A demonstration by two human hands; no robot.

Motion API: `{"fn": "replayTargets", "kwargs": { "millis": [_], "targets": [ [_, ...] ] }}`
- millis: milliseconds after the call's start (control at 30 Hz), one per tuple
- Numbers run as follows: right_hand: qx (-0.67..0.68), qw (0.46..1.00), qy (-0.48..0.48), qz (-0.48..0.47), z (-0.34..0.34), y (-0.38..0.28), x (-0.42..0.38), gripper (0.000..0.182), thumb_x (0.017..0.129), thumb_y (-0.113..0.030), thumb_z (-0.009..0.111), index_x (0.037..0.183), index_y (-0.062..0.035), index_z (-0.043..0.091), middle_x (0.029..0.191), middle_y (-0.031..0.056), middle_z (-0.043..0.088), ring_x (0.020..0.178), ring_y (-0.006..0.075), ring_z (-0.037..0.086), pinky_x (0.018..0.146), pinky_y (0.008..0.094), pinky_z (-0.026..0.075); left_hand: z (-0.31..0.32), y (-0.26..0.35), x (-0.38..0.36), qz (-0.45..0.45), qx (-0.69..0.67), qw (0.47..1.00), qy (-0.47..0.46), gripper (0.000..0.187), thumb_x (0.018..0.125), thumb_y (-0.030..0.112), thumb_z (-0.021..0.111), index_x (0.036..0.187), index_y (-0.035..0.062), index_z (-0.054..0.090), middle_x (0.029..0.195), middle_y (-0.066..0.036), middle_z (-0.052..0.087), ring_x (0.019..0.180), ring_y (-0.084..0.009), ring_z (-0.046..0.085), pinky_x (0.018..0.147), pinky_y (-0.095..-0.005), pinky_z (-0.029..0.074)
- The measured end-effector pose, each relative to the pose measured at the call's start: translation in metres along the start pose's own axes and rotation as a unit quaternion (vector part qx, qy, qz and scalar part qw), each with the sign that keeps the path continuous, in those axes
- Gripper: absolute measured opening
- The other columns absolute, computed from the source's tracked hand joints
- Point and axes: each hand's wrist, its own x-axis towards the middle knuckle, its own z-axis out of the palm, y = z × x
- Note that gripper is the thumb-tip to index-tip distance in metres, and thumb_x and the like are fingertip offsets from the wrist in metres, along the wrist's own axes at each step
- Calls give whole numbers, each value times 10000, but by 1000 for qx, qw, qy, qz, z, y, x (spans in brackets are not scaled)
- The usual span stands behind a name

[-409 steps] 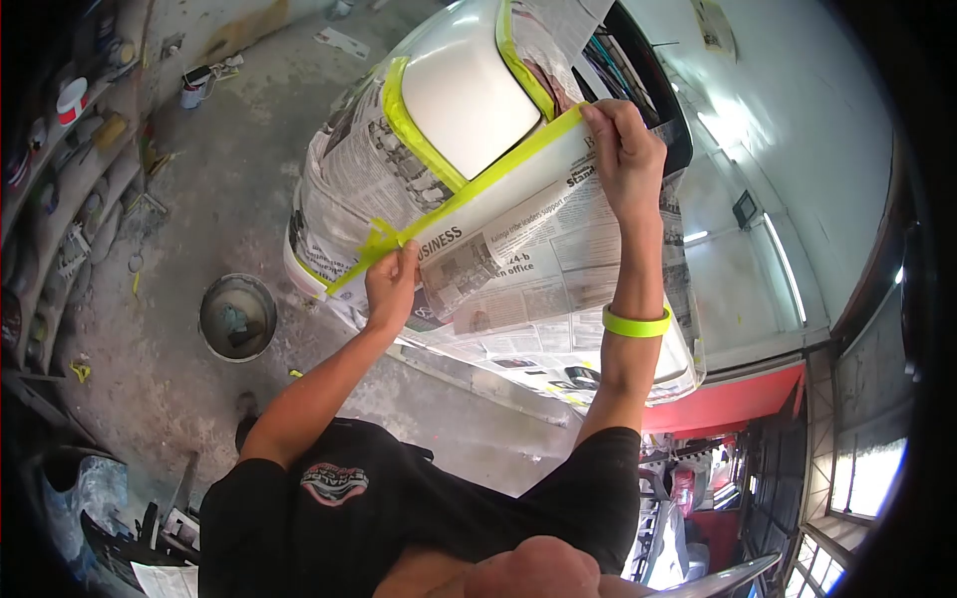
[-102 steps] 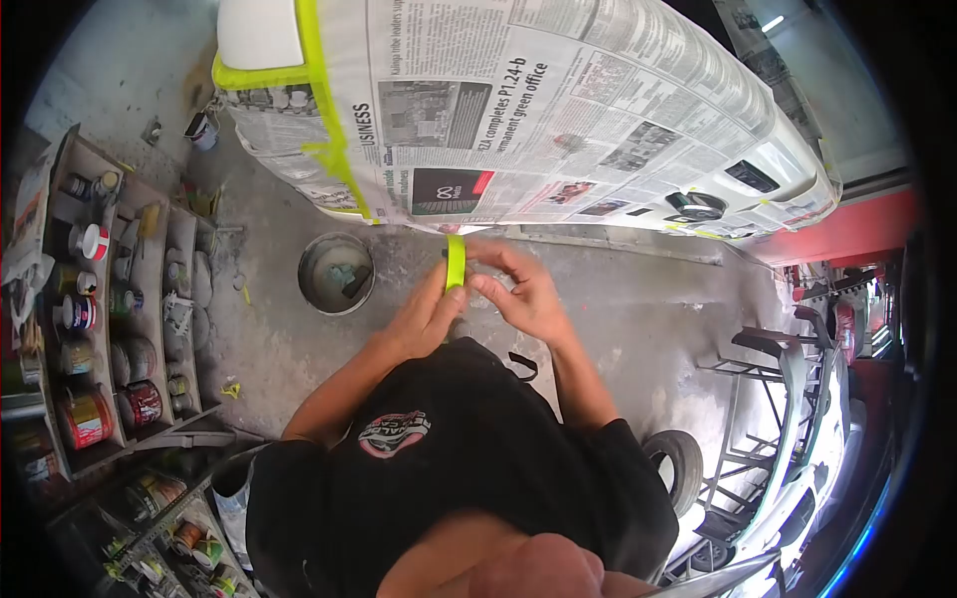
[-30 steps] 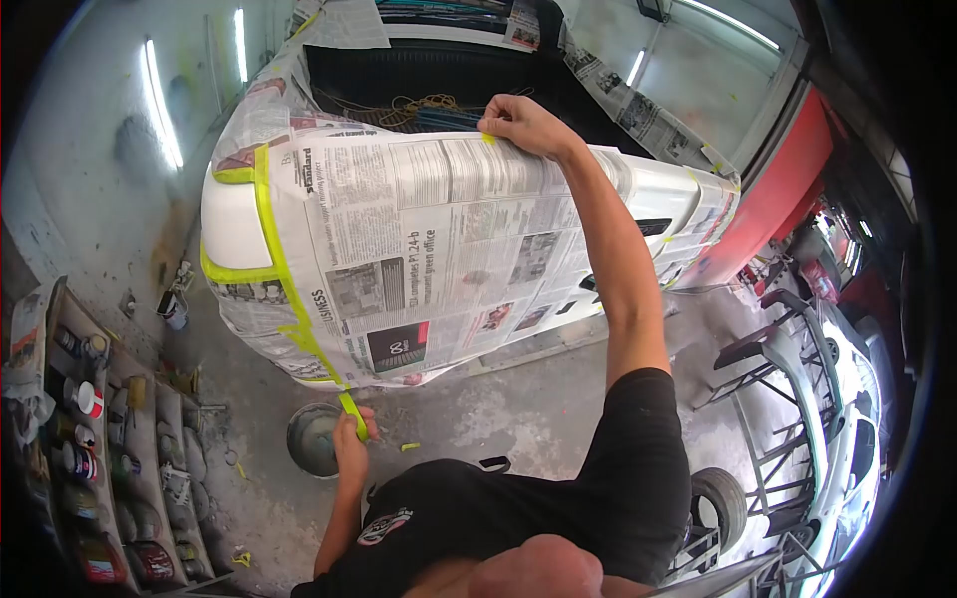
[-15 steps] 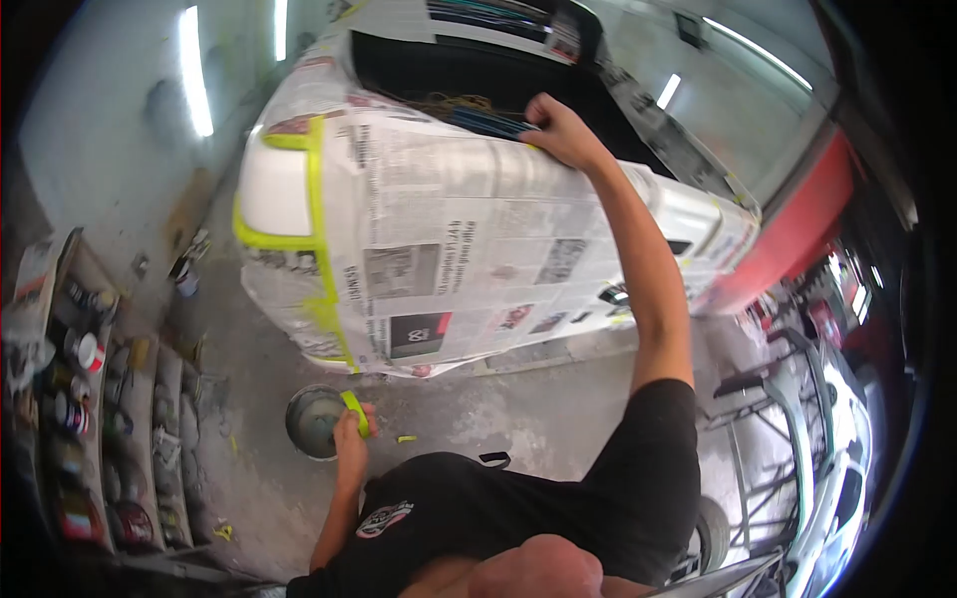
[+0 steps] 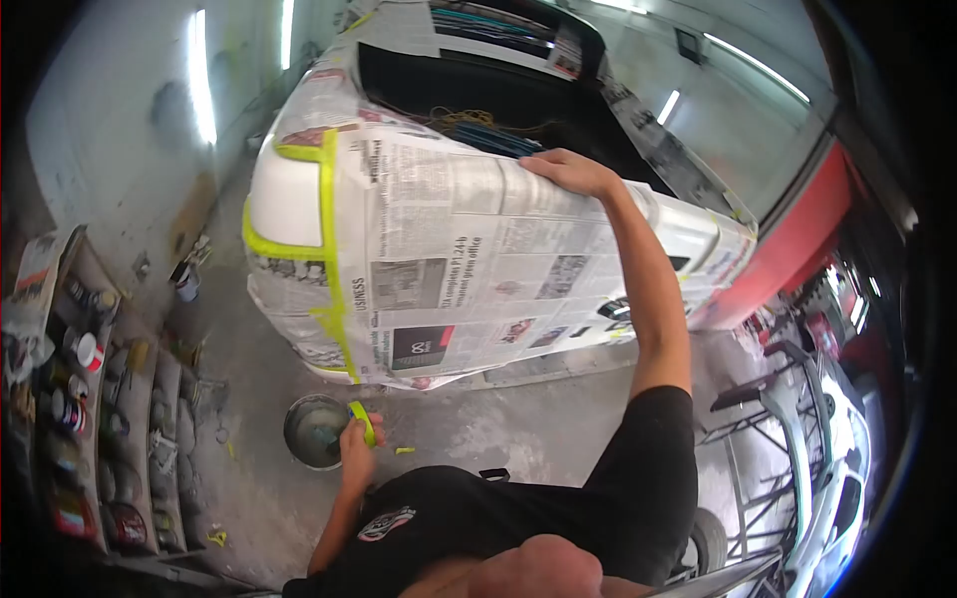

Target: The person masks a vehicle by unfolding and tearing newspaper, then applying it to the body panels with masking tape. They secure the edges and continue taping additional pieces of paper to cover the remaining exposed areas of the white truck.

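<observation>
My left hand point(image 5: 357, 453) is closed around a roll of yellow-green masking tape point(image 5: 362, 423), low at my side near a dark bucket point(image 5: 295, 433). My right arm reaches forward, and my right hand point(image 5: 576, 171) lies with fingers stretched along the top edge of the newspaper sheets point(image 5: 488, 259). These sheets cover the tailgate of a white pickup truck. Yellow-green tape strips point(image 5: 330, 214) run along the newspaper's left edge, bordering an uncovered white corner panel point(image 5: 287, 204). The undersides of the right fingers are hidden.
Behind the tailgate is the dark truck bed point(image 5: 598, 125), with blue rods point(image 5: 488, 138) and yellowish cord inside. A shelf point(image 5: 140, 439) crowded with cans stands at left. On the right are a red panel point(image 5: 788, 239) and a metal stand point(image 5: 753, 458). Tape scraps point(image 5: 405, 449) lie on the floor.
My right hand has lowered from a raised, curled position to lie flatter on the newspaper's top edge. My left hand still holds the tape roll; the view has shifted slightly.
</observation>
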Motion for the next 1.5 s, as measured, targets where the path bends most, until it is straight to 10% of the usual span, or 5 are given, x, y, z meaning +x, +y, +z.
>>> {"fn": "replayTargets", "kwargs": {
  "millis": [133, 267, 467, 933, 1500],
  "targets": [
    [-113, 986, 45, 110, 4, -35, -5, 519, 1014, -465, 508, 1080, 4, 719, 1159, 203, 683, 1062, 321, 633, 1002, 391, 446, 0, 1, 4, -4, 7, 999, -34, 385, 1033, 260, 336, 1074, -9, 607, 753, -71, 609, 683, -145, 538, 670, -291, 445],
    [-164, 784, 533, -272, 36, -36, -35, 160, 959, -126, 578, 971, 10, 660, 1058, 192, 630, 937, 355, 614, 835, 417, 505, 23, 35, 1, 66, 105, 988, -91, 404, 1046, 268, 341, 1143, -27, 599, 848, -110, 679, 752, -150, 590, 742, -288, 466],
    [116, 930, 92, -336, 249, -96, -179, 247, 888, -171, 677, 1065, -20, 596, 1113, 152, 589, 1042, 342, 588, 891, 419, 500, 65, 46, 11, 133, 107, 967, -190, 255, 1020, 176, 520, 1150, -33, 587, 871, -127, 696, 852, -171, 656, 755, -301, 501],
    [122, 970, 183, -106, 365, -64, -261, 195, 763, -43, 644, 934, -21, 552, 939, 157, 544, 866, 357, 548, 751, 435, 492, 94, -17, -9, 151, 230, 925, -263, 262, 928, 62, 578, 1175, -25, 587, 952, -219, 670, 842, -257, 682, 744, -358, 504],
    [171, 954, 227, -94, 357, -61, -272, 249, 762, 10, 658, 981, -30, 546, 974, 155, 541, 907, 364, 545, 789, 426, 487, 100, -11, 6, 181, 289, 888, -308, 598, 842, -21, 616, 1415, -45, 448, 1143, -247, 672, 913, -329, 709, 730, -350, 522]
  ]
}}
